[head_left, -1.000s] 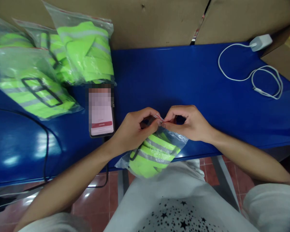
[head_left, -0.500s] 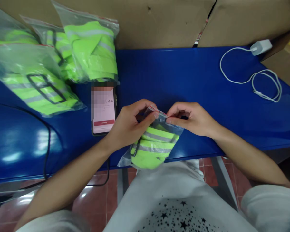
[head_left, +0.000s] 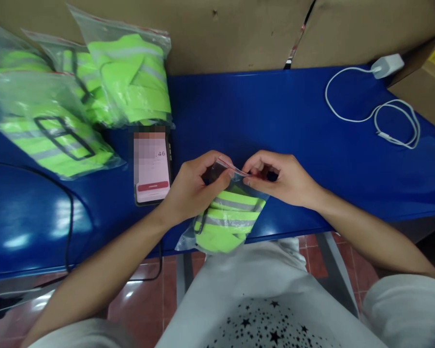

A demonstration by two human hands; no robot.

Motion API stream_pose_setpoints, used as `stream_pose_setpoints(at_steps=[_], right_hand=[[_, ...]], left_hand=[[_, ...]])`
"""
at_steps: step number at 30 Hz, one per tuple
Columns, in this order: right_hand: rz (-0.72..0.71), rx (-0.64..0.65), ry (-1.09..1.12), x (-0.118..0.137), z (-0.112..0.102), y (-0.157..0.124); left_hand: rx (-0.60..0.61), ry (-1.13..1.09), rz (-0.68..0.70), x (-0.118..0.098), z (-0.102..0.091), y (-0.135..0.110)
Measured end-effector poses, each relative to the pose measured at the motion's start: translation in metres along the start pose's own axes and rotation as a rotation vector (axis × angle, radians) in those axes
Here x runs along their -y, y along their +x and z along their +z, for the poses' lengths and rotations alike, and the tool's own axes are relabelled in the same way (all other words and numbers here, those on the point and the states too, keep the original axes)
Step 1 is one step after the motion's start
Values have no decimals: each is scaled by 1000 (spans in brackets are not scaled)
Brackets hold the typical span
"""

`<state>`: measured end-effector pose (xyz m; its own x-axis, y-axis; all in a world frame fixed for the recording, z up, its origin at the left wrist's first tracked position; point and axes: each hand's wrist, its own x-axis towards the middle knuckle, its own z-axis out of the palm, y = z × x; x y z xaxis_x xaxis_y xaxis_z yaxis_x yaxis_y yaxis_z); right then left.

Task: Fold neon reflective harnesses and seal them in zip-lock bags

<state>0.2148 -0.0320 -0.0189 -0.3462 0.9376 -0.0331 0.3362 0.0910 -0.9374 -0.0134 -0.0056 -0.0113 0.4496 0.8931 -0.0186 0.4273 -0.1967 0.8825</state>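
Observation:
A clear zip bag with a folded neon-green reflective vest inside lies at the near edge of the blue table, partly hanging over it. My left hand pinches the left end of the bag's red-lined top strip. My right hand pinches the same strip at its right end. Both hands are closed on the bag's mouth, which is stretched between them.
Several bagged green vests are piled at the back left. A phone lies face up just left of my left hand. A white charger and coiled cable sit at the back right. Cardboard boxes stand behind the table. A black cable runs at the left.
My hands have drawn apart a little along the bag's top strip, and the bag has shifted slightly up and left on the table edge.

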Motion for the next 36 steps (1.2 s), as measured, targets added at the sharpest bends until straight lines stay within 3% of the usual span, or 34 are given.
stream_pose_setpoints(at_steps=[9,19,29,36], right_hand=[[-24,-6,58,1,3,-1],[-42,-10,45,1,4,-1],[-54,-27,54,2,8,-4],[-28,-69,73,2,15,-2]], left_hand=[[99,-177,-106,-5,0,3],[49,-161,-96,-4,1,2],[77,-188,-121,-4,3,2],[1,-88,-73,-5,5,-1]])
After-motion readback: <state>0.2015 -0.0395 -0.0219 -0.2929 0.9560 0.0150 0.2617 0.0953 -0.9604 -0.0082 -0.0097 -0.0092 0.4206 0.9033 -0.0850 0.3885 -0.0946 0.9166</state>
